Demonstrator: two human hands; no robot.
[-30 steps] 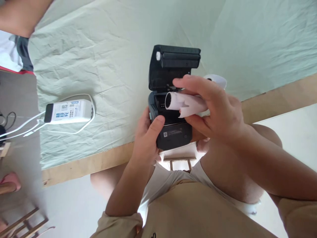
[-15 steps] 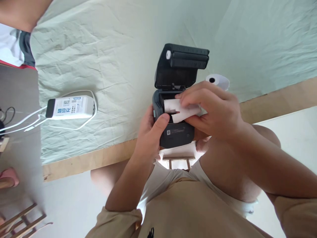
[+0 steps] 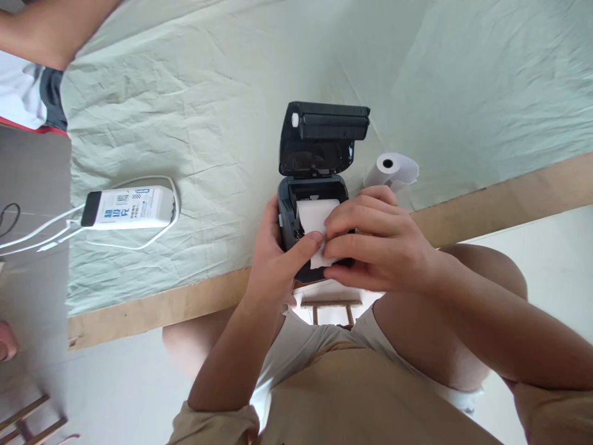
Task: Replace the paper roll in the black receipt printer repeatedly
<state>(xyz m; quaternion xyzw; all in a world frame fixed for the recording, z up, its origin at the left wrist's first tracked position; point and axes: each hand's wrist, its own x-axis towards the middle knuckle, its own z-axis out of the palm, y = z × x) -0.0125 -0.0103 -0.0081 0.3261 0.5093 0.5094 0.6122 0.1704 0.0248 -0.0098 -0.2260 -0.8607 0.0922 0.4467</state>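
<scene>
A small black label printer point(image 3: 288, 216) is at the table's near edge, its lid point(image 3: 319, 133) swung up and back. My left hand point(image 3: 273, 247) grips the printer's left side, with the thumb reaching over onto the paper. Inside the compartment sits a white paper roll point(image 3: 317, 213), its loose end hanging over the printer's front. The fingers of my right hand point(image 3: 375, 238) are closed on the right side of this paper. Part of the roll is hidden under them. Just beyond my right hand stands another white paper roll point(image 3: 386, 165) with a dark core, partly unwound.
A white power strip point(image 3: 134, 207) with white cables lies on the green cloth point(image 3: 208, 123) to the left. Another person's arm point(image 3: 60, 31) reaches in at the upper left. The wooden table edge point(image 3: 162, 306) runs before my knees. Wooden stool parts point(image 3: 32, 420) show at lower left.
The paper roll has settled into the printer's compartment, its loose end now lying over the front. My right hand has moved slightly left and down with it. The printer tilts a little differently.
</scene>
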